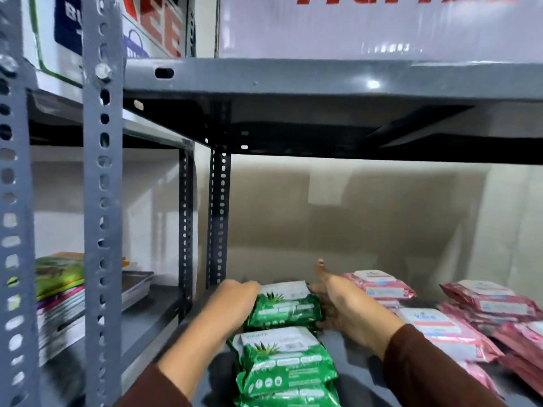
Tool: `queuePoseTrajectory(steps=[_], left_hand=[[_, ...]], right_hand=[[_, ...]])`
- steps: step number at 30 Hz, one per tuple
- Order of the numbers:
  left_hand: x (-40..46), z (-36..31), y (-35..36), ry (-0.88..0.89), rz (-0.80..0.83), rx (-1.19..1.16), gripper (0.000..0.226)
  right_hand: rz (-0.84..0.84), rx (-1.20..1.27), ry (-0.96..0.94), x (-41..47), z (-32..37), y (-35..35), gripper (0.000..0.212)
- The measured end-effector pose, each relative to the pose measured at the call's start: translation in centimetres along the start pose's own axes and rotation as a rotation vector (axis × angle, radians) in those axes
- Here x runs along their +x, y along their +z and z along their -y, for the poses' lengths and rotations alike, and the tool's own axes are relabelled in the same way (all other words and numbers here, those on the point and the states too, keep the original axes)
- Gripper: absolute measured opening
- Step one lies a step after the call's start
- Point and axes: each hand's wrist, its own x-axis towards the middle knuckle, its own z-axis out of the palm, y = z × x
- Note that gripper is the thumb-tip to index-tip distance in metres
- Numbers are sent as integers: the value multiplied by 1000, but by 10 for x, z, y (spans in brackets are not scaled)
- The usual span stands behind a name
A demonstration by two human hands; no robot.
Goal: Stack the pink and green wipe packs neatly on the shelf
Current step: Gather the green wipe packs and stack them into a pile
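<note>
A green wipe pack (286, 305) lies on top of a small stack at the back left of the grey shelf (355, 362). My left hand (232, 304) grips its left end and my right hand (343, 306) presses against its right end, thumb raised. In front of it sits a second stack of green packs (282, 365), tilted toward me. Pink wipe packs lie to the right: one stack (379, 286) at the back, a loose pack (440, 330) nearer, and a heap (493, 304) at the far right.
A grey shelf board (323, 80) hangs low overhead. Perforated steel posts (101, 201) (217, 218) stand at the left. The neighbouring rack at the left holds stacked booklets and colourful packets (58, 292). A beige wall closes the back.
</note>
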Motion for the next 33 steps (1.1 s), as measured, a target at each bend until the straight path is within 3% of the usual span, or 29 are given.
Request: queuePoseTrajectory(steps=[4, 9, 17, 20, 23, 27, 29, 33], left_hand=[[15, -27, 2, 16, -66, -34, 29], [48, -27, 12, -47, -54, -54, 45], [59, -5, 17, -59, -10, -169, 51], [33, 2, 1, -13, -2, -334, 60], [-28, 31, -20, 137, 57, -346, 72], [-92, 47, -19, 188, 212, -368, 110], [-96, 55, -16, 184, 215, -343, 97], [-87, 67, -11, 241, 155, -171, 60]], right_hand=[[-66, 104, -79, 14, 24, 5, 65], [-120, 16, -57, 31, 25, 13, 46], [-111, -53, -8, 34, 4, 9, 45], [-103, 40, -41, 5, 8, 4, 48], [-129, 179, -144, -44, -9, -4, 68], [21, 318, -141, -98, -35, 1, 45], [135, 356, -114, -109, -44, 4, 39], [162, 373, -116, -121, -56, -1, 42]])
